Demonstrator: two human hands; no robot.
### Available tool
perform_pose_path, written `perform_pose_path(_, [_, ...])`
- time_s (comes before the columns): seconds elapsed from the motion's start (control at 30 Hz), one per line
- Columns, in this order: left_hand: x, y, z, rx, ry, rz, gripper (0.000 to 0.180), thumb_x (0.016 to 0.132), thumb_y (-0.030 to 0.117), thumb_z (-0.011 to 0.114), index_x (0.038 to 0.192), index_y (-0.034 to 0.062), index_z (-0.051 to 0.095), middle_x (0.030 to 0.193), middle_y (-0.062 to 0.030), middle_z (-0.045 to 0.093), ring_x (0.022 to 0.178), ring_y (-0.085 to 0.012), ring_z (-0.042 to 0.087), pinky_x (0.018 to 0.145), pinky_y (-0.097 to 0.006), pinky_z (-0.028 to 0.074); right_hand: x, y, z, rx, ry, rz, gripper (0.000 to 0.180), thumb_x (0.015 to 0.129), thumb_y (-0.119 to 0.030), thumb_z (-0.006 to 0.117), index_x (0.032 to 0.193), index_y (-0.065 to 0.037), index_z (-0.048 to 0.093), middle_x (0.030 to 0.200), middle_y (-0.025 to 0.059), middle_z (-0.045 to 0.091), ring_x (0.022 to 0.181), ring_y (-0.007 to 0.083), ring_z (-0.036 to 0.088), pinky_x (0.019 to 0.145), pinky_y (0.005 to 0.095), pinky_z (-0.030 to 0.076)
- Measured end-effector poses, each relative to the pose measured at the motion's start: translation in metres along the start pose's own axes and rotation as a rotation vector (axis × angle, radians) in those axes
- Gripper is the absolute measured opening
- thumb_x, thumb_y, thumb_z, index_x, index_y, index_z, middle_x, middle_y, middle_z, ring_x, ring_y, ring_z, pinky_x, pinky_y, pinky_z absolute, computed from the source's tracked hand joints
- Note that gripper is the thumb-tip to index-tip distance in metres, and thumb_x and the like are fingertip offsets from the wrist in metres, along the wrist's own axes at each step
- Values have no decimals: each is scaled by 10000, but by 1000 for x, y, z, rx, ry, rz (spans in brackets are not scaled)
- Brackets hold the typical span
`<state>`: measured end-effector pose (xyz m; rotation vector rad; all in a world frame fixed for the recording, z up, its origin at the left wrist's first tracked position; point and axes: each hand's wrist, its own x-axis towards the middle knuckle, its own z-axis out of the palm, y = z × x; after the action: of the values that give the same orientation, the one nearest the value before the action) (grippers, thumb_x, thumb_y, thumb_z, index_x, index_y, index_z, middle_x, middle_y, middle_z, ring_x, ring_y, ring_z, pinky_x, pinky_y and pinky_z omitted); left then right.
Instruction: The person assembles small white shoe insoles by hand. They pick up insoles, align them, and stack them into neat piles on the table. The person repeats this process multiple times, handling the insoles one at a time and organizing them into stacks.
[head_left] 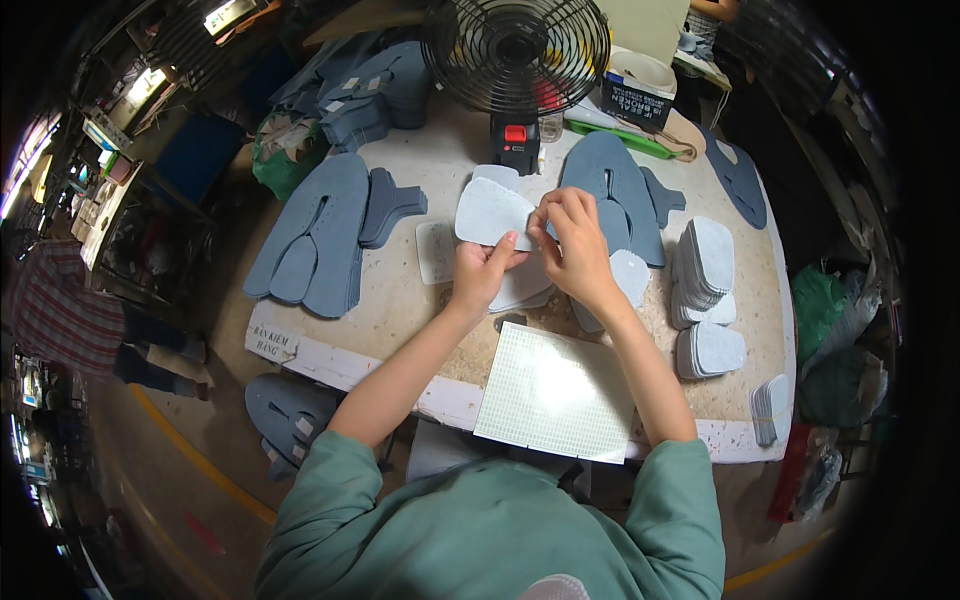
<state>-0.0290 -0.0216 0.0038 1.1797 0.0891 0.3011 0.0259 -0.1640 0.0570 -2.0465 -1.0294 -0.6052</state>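
Currently, I see the left hand [485,268] near the centre of the frame, gripping a pale grey rounded panel [490,212] at its lower edge, thumb on top. The right hand [577,243] has its fingertips drawn together at the panel's right edge; I cannot tell whether they pinch it. Just below the hands, a gridded sheet [550,390] overhangs the near edge of the table [400,330]. I find blue-grey cut pieces [330,235] piled left of centre, and stacks of small pale pieces [706,262] on the right. A black fan [515,50] stands at top centre, near a green tray [632,141] to its lower right.
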Motion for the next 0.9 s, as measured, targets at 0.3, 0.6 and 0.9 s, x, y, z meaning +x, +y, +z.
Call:
perform_pose_path(0.3, [14, 3, -14, -174, 102, -70, 299, 961, 116, 575, 1197, -58, 520, 1130, -152, 634, 1014, -246, 658, 898, -341, 570, -19, 35, -1, -40, -641, 200, 57, 740, -35, 661, 797, -24, 665, 1003, 134, 573, 1003, 334, 508, 882, 405, 475])
perform_pose_path(0.6, [7, 11, -7, -221, 40, -110, 349, 953, 146, 610, 1230, -39, 506, 1135, -148, 633, 1013, -253, 663, 884, -349, 579, -27, 35, 12, -34, -464, 201, 55, 759, -58, 633, 798, -31, 660, 843, 141, 633, 909, 346, 605, 762, 446, 512])
perform_pose_path(0.9, [3, 7, -2, -218, -41, -102, 432, 924, 33, 613, 1322, 19, 444, 1274, -92, 569, 1145, -214, 594, 966, -358, 514, 0, 27, -6, 519, -78, 459, 143, 869, -98, 640, 990, -40, 690, 794, 82, 688, 720, 194, 670, 665, 296, 522])
